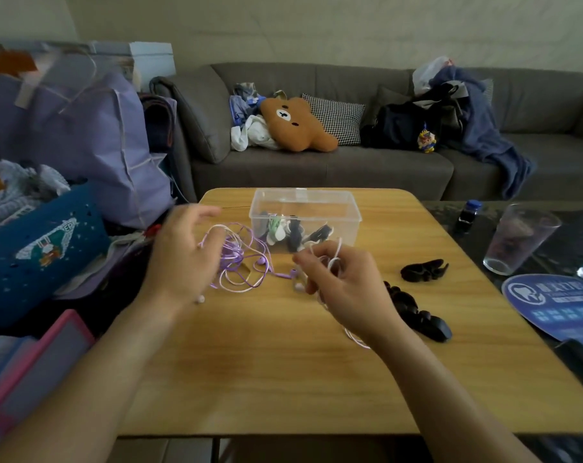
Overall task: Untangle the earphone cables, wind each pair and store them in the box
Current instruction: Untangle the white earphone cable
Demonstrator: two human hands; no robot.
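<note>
I see the purple earphone cable [240, 262] lying tangled on the wooden surface [283, 362], just near of the clear box [305, 215]. My left hand [180, 255] hovers with relaxed fingers at the tangle; my right hand [343, 282] pinches a pale loop of it.

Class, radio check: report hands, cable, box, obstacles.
Left hand open, cable looped over fingers. Right hand pinching purple earphone cable, still tangled. Clear box holds wound pairs. Black hair clips beside.
</note>
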